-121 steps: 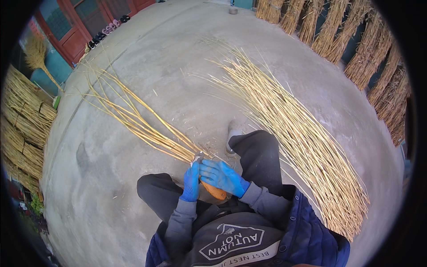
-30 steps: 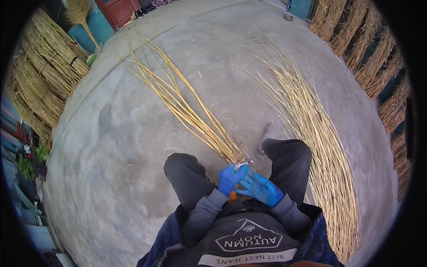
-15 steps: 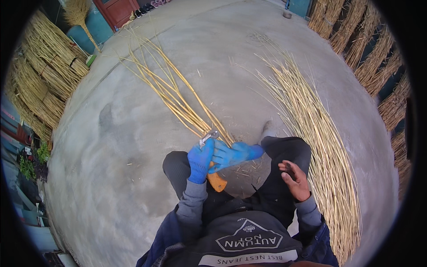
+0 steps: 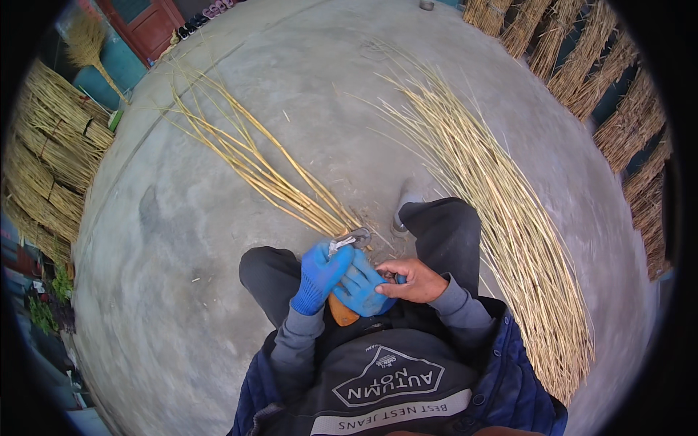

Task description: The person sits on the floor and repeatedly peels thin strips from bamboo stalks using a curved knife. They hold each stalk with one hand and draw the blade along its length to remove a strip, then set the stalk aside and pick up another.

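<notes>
My left hand (image 4: 320, 275), in a blue work glove, is closed in front of my lap around a hand tool with a grey metal head (image 4: 356, 238). An orange handle end (image 4: 342, 311) shows below; the middle is hidden, so its exact kind is unclear. Against the same hand lies a loose blue work glove (image 4: 358, 289). My right hand (image 4: 416, 280) is bare and pinches the edge of that loose glove between thumb and fingers. Just beyond the metal head, the thick ends of several long yellow stalks (image 4: 291, 196) rest on the concrete.
A large heap of straw-coloured stalks (image 4: 487, 189) lies along my right side. Tied bundles (image 4: 54, 145) lean at the left, and more bundles (image 4: 582, 58) stand at the far right. A broom (image 4: 91, 43), a red door (image 4: 142, 25) and shoes (image 4: 196, 22) are at the far left.
My bare right hand has moved left from above my knee and taken hold of the loose glove. That glove has swung downward, closer to my lap. The view has shifted slightly.
</notes>
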A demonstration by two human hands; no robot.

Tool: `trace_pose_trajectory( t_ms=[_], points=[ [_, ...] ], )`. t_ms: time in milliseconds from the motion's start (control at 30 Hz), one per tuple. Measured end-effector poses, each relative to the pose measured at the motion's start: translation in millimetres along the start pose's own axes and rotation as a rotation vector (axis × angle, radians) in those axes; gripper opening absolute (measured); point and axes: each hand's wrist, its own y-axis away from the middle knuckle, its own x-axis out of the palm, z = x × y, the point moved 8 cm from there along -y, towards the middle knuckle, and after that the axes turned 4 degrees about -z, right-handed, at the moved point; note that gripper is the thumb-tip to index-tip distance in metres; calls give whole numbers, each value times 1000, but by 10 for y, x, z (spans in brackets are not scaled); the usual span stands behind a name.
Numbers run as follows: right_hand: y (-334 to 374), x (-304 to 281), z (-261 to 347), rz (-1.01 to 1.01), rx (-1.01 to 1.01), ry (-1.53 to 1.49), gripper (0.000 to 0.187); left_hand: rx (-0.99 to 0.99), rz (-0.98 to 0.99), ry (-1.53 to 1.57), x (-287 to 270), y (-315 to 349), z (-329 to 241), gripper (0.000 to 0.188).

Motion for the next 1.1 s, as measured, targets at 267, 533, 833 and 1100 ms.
trace_pose_trajectory(
  t_ms=[267,533,833,1100],
  points=[
    [400,-269,-203,-253,133,-530,24,-202,-75,189,-29,17,-39,51],
    [179,-461,-207,-528,33,-363,53,-274,212,218,238,227,-95,39],
    [204,-265,-158,-293,151,-392,46,-30,334,-239,548,373,170,32],
    [389,-322,-107,-195,136,-409,53,0,404,-135,639,438,158,27]
  ],
)
